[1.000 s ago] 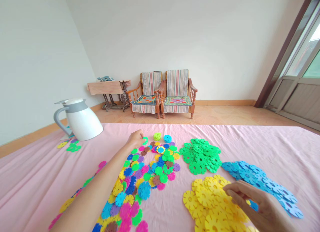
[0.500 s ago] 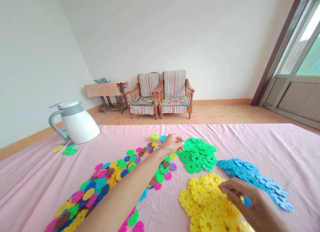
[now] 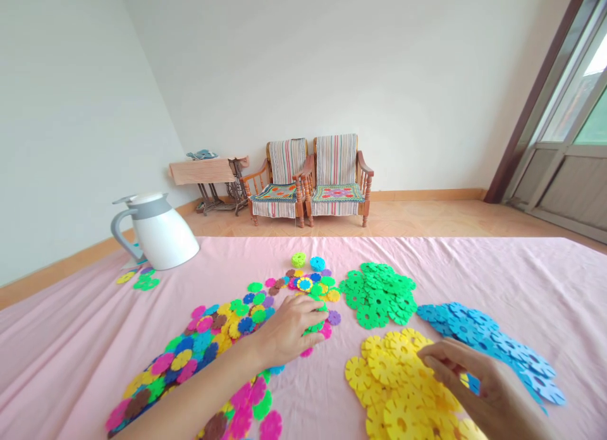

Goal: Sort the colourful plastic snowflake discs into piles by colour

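Note:
My left hand (image 3: 290, 326) reaches over a heap of small mixed-colour flower discs (image 3: 202, 345), its fingers stretched forward and the thumb apart. Green discs show right beside its fingertips. My right hand (image 3: 486, 380) is above the right edge of a pile of large yellow flower discs (image 3: 398, 370), thumb and forefinger brought together. Whatever may be between those fingers is hidden. Large blue discs (image 3: 493, 342) lie spread behind and to the right of that hand. A pile of large green discs (image 3: 379, 291) sits beyond the yellow ones.
Small stacks of lime discs (image 3: 298, 259) and light blue discs (image 3: 317, 263) stand at the back. A white jug (image 3: 165, 234) is at the left, with a few discs (image 3: 145, 281) before it. Pink cloth (image 3: 474, 269) covers the table. Two wooden chairs (image 3: 336, 168) stand beyond.
My left hand has moved from beside the green pile back toward me and to the left, over the mixed discs. The right hand has barely moved. The view has shifted slightly.

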A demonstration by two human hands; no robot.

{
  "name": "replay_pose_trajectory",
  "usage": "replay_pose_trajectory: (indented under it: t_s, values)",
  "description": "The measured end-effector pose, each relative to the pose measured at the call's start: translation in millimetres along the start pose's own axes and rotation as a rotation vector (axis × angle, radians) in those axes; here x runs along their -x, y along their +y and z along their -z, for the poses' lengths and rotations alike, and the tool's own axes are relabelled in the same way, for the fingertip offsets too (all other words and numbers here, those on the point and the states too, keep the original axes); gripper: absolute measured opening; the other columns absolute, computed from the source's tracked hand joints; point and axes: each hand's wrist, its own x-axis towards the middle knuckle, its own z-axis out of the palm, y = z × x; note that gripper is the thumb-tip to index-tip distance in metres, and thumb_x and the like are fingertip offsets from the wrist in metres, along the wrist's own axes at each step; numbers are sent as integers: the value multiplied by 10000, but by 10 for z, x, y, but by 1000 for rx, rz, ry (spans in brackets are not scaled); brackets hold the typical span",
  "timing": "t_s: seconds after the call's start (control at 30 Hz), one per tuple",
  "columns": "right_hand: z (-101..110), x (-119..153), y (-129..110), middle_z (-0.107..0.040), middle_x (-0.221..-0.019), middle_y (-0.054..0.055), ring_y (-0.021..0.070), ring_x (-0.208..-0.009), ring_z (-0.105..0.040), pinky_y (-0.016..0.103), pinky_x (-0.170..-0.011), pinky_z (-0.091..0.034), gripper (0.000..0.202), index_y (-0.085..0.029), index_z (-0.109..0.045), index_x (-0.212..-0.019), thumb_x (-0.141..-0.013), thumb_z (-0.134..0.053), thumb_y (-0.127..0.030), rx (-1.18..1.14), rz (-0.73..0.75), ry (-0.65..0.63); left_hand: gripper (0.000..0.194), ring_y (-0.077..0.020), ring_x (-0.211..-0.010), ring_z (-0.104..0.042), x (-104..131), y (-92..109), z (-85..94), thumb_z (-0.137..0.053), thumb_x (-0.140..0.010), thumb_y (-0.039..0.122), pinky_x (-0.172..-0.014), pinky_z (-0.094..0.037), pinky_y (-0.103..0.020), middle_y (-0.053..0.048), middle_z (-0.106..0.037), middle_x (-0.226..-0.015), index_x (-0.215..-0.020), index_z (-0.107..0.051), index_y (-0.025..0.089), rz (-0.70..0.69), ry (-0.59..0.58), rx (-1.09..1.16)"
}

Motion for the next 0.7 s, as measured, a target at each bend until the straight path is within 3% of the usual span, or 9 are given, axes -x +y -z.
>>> replay_pose_trajectory:
  t_s: [0.1,0.17,0.23,0.33,0.47,0.6,0.7]
  values:
    - [-3,-1,17,-703,-698,2,131,-588,-649,164,-531,-525,261,-233,-702,-779,-829,-520,-413,-2,-1,23,238,-226,-1104,-506,298,-34,106,-556,-850,378,-950,-320,-364,-43,-615,-1173,-1053,-651,299,10,-17,-45]
    - [-7,6,35,-705,-708,8,135,-598,-652,167,-537,-528,266,-230,-703,-803,-833,-516,-417,0,-3,17,191,-198,-970,-552,459,-92,203,-532,-864,373,-889,-342,-335,-31,-667,-1013,-858,-697,277,66,-11,-75]
    - [-13,14,46,-703,-715,14,139,-608,-651,173,-544,-530,271,-225,-697,-825,-844,-503,-414,3,-7,-3,288,-175,-779,-552,570,-168,294,-517,-870,357,-790,-362,-314,-19,-658,-764,-656,-665,236,133,-11,-142]
    - [-20,20,43,-702,-717,17,142,-615,-651,179,-548,-532,269,-221,-695,-852,-849,-502,-407,-2,-14,-20,295,-173,-696,-529,589,-287,367,-531,-853,321,-714,-372,-296,-6,-591,-630,-593,-608,206,217,16,-215]
    - [-26,15,38,-707,-709,13,141,-598,-652,177,-539,-533,261,-224,-707,-852,-832,-522,-407,-20,-1,14,155,-181,-828,-570,303,-417,313,-508,-830,190,-754,-416,-275,-34,-634,-835,-814,-661,203,236,111,-129]
    - [-28,4,76,-704,-692,0,133,-581,-648,163,-523,-525,242,-234,-706,-820,-821,-531,-401,-2,10,29,387,-211,-1060,-530,-127,-516,188,-517,-745,41,-945,-386,-336,-63,-632,-1107,-1074,-632,210,160,151,-85]
    - [-25,0,111,-695,-680,-8,125,-576,-644,155,-519,-518,237,-238,-694,-793,-827,-519,-393,10,14,19,500,-206,-1113,-510,-351,-557,128,-561,-684,6,-980,-372,-327,-17,-620,-1185,-1112,-614,261,155,122,-61]
